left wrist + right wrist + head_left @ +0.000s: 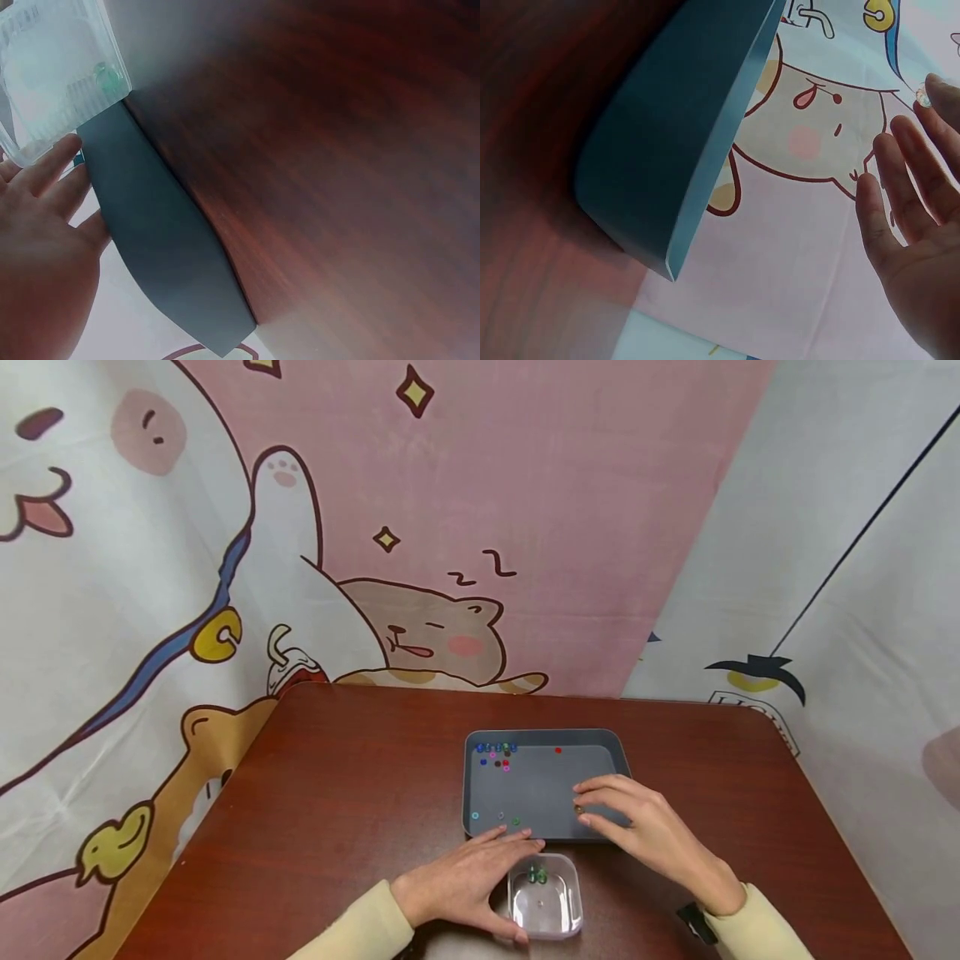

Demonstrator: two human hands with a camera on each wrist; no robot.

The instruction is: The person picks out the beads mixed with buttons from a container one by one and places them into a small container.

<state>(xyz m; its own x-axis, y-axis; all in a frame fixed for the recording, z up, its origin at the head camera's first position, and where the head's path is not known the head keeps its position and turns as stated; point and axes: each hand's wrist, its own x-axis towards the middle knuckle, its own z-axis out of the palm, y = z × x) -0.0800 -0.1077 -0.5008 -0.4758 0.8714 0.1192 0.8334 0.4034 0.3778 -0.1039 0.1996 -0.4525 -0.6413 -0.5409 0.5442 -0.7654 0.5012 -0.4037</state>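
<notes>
My right hand [652, 827] is over the right part of the grey tray [547, 785], pinching a small glass marble [923, 97] between thumb and forefinger. That marble looks brownish in the head view and clear with a coloured swirl in the right wrist view. My left hand [468, 878] is at the left side of a clear plastic box [567, 931], its fingers spread toward the tray's near edge and its thumb by the box's near left corner. Green marbles [537, 875] lie in the box. In the left wrist view, the box [45, 75] shows above the fingers.
A row of blue marbles [497, 748] lines the tray's far left corner, with small red, pink and dark beads below. One red bead [558, 750] lies farther right. Blue, clear and green rings [516, 821] lie near the front. A brown table [360, 777] meets a cartoon-print cloth [585, 527].
</notes>
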